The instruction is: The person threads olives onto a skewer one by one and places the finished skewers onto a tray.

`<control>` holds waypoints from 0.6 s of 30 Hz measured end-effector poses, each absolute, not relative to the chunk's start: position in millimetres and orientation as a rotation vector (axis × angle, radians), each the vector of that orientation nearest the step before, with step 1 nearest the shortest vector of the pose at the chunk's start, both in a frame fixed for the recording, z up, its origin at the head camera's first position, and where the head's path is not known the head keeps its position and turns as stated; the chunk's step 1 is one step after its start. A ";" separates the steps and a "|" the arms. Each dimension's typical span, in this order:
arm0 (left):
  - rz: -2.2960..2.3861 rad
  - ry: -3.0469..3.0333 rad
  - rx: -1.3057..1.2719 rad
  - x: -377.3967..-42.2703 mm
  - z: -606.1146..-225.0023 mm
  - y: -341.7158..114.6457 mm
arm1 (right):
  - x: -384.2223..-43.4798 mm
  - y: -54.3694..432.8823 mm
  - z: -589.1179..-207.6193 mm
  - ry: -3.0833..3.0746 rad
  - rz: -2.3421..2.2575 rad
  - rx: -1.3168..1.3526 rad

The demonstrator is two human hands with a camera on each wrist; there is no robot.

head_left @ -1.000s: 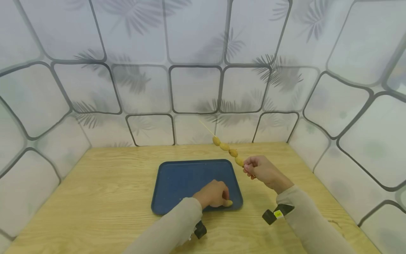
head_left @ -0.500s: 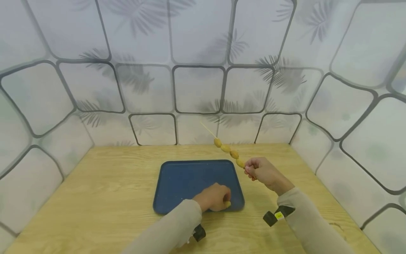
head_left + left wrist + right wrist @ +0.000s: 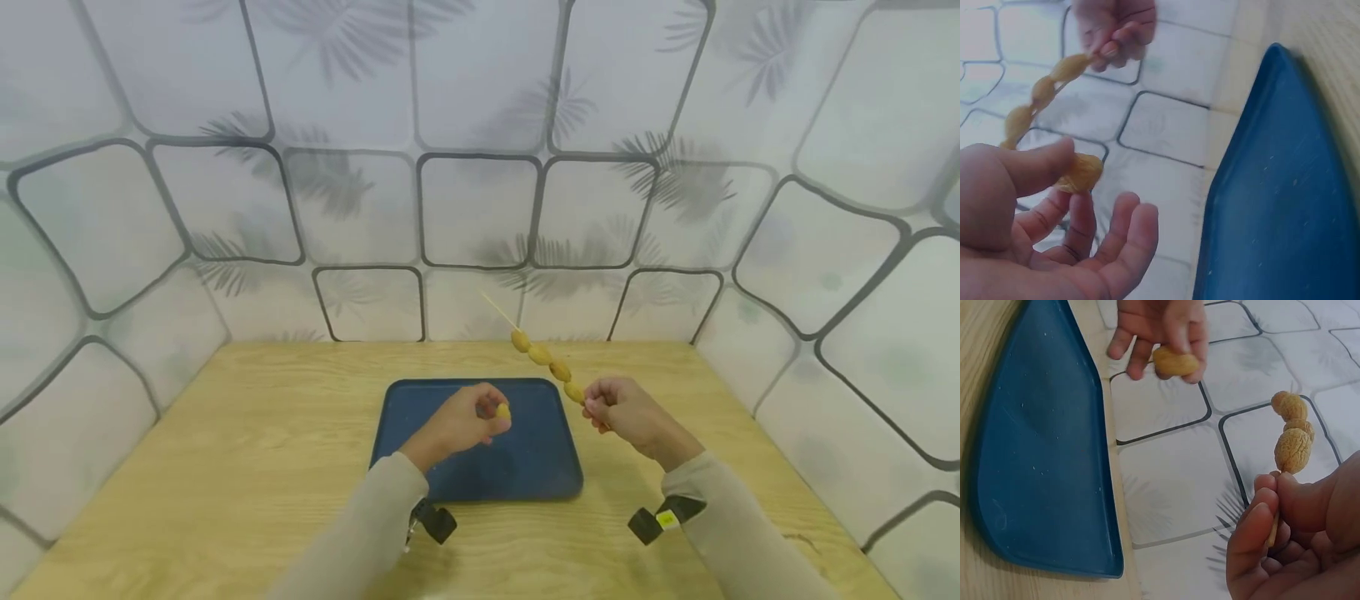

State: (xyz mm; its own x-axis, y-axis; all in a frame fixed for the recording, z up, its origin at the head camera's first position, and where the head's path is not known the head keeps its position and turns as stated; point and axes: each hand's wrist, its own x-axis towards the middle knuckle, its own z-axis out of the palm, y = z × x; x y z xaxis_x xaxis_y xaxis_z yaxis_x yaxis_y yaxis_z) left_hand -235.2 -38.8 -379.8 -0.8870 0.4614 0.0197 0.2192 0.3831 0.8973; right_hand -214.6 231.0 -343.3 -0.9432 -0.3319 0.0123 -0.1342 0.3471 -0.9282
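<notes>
My right hand (image 3: 626,417) grips a thin wooden skewer (image 3: 498,308) near its lower end, beside the tray's right edge. Several wrinkled yellow oval pieces, like dried fruit (image 3: 539,355), are threaded on it, and its bare tip points up and to the left. Above the blue tray (image 3: 525,475), my left hand (image 3: 461,425) pinches one loose wrinkled yellow piece (image 3: 1085,173) between thumb and fingers, apart from the skewer. In the right wrist view, that loose piece (image 3: 1175,361) is held in the left hand, and the skewer's butt end (image 3: 1274,531) shows below the right fingers.
The tray lies flat on a light wooden table (image 3: 262,442), with tiny specks on its surface. Patterned curtain-like walls (image 3: 480,208) enclose the table at the back and both sides. Each wrist carries a black camera (image 3: 645,525).
My left hand has lifted off the tray's front right part, moving up and left with the loose yellow piece. The right hand and its skewer have hardly moved.
</notes>
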 end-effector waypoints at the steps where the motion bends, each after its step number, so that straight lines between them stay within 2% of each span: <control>1: 1.592 2.359 0.593 -235.9 -378.6 -44.0 | -213.7 230.2 -343.7 2.417 -1.647 -0.436; 7: 1.963 2.118 0.605 -238.7 -365.9 -69.3 | -210.5 226.8 -346.3 2.355 -1.657 -0.514; 18: 2.339 1.870 0.679 -239.5 -346.9 -98.4 | -204.0 222.2 -353.5 2.304 -1.634 -0.570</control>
State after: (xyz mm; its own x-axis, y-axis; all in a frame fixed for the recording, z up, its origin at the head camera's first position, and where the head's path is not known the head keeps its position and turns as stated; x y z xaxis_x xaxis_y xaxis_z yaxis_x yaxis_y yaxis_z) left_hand -239.5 -98.4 -346.9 -0.8999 0.3227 0.2934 0.2152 -0.2568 0.9422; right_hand -204.0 222.2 -353.5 -0.8893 -0.4571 0.0151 -0.1655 0.2908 -0.9424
